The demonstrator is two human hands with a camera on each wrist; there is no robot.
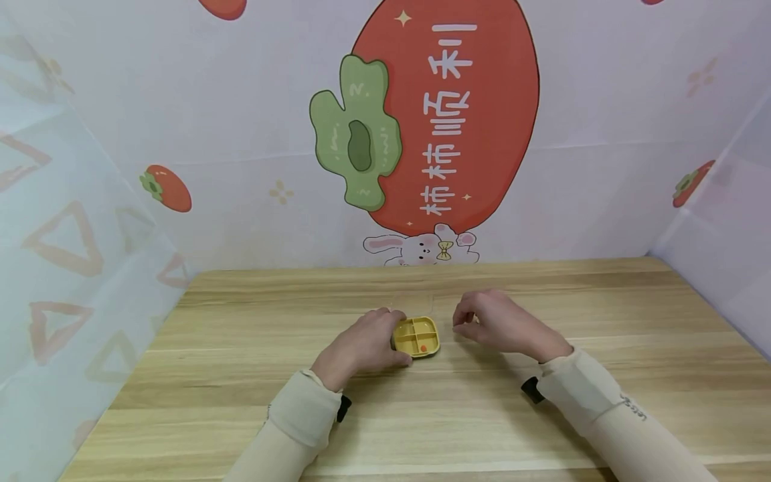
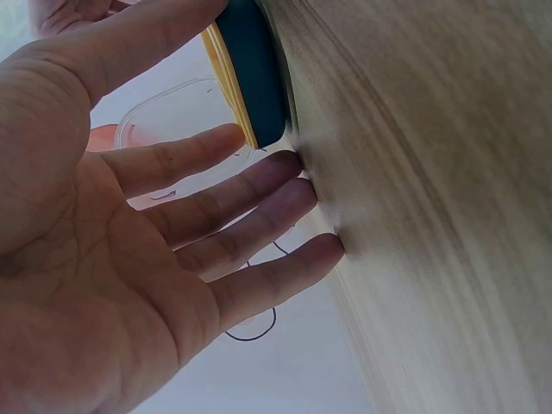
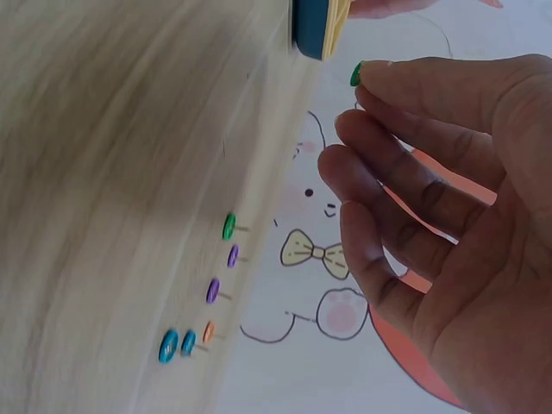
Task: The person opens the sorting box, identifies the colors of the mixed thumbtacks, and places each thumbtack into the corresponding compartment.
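Observation:
A small four-compartment box (image 1: 407,344), yellow inside and dark teal outside, sits on the table with a small orange piece (image 1: 423,348) in its front right compartment. My left hand (image 1: 369,343) holds the box from its left side, thumb at the front edge and index finger at the back edge; the other fingertips touch the tabletop. To the right of the box, my right hand (image 1: 496,321) is raised slightly, pinching a green thumbtack (image 3: 356,74) between thumb and index finger. Its remaining fingers are loosely bent.
Behind the box stands its clear lid (image 2: 177,102), raised. In the right wrist view several thumbtacks lie points up on the wooden table (image 3: 112,172), among them a green one (image 3: 228,226), a purple one (image 3: 213,291) and a blue one (image 3: 169,346). A printed cloth backdrop (image 1: 253,221) rises behind.

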